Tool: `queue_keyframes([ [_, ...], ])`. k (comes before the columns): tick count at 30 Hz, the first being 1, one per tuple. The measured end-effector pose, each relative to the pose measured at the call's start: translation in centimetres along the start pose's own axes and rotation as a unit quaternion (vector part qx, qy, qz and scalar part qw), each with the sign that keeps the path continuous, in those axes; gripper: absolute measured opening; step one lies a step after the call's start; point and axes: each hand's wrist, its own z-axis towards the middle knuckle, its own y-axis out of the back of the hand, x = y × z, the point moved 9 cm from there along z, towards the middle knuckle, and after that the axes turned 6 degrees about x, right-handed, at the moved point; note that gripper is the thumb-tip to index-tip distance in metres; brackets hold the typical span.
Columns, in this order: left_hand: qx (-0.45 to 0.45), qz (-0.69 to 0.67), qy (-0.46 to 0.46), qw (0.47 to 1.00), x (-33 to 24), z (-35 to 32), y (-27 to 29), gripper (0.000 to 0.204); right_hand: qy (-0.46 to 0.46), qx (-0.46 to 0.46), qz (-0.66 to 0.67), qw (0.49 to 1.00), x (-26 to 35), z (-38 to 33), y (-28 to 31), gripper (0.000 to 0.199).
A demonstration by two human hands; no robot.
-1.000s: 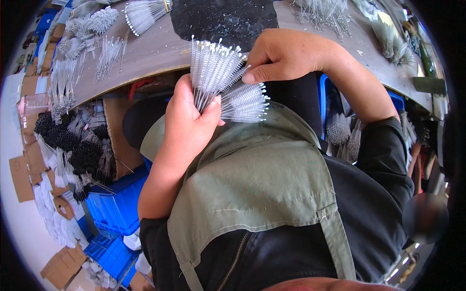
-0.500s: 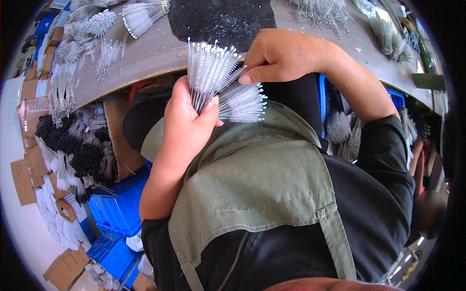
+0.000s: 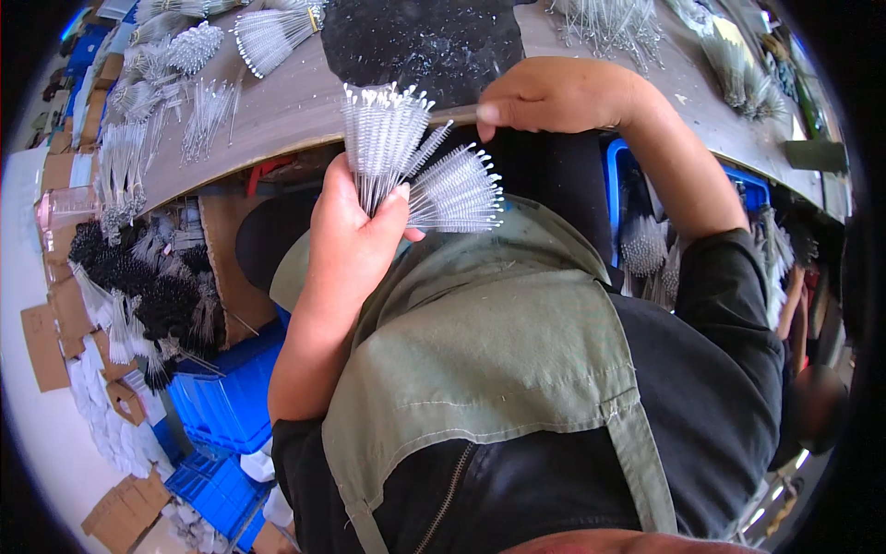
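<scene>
My left hand (image 3: 355,217) is closed around the wire stems of a bundle of small white-bristled tube brushes (image 3: 383,134). Their white-tipped heads fan upward and to the right in two clusters. A single brush (image 3: 427,148) stands out in the gap between the upright cluster and the right-hand cluster (image 3: 457,194). Just up and right of the fan, apart from it, is my right hand (image 3: 544,97), thumb pointing left and fingers curled under. Whatever those fingers may hold is hidden.
Ahead is a curved workbench (image 3: 286,111) with a black mat (image 3: 425,46). More brush bundles lie on it, including a tied one (image 3: 275,37) at left and a loose pile (image 3: 614,28) at right. Blue crates (image 3: 217,402) stand at lower left; another blue bin (image 3: 614,185) sits under the bench.
My right hand has pulled away from the brushes, up and to the right. The lone brush between the clusters now stands clear. My left hand keeps its grip, nearly still.
</scene>
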Motion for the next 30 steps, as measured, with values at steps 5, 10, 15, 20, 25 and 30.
queue_keyframes([
  [5,0.01,-0.095,0.019,0.995,1.0,-0.1,-0.8,0.034,-0.125,-0.274,0.226,0.926,-2.1,-0.2,1.1,0.045],
  [10,0.031,-0.171,0.043,0.984,2.1,-0.3,-1.3,0.034,-0.004,-0.291,0.364,0.885,-0.3,2.7,-1.1,0.019],
  [15,0.023,-0.226,0.022,0.974,2.0,-0.7,-0.9,0.034,0.056,-0.329,0.411,0.848,0.2,2.6,-1.2,0.013],
  [20,0.028,-0.244,0.022,0.969,1.8,-0.6,-1.2,0.033,0.074,-0.306,0.431,0.845,0.4,2.6,-1.2,0.018],
  [25,0.051,-0.296,0.03,0.953,2.1,-0.8,-1.2,0.034,0.062,-0.271,0.478,0.834,-0.6,3.1,-2.7,0.019],
  [30,0.048,-0.288,0.031,0.956,2.5,-0.8,-1.1,0.035,0.13,-0.308,0.48,0.811,0.6,2.9,-2.0,0.024],
])
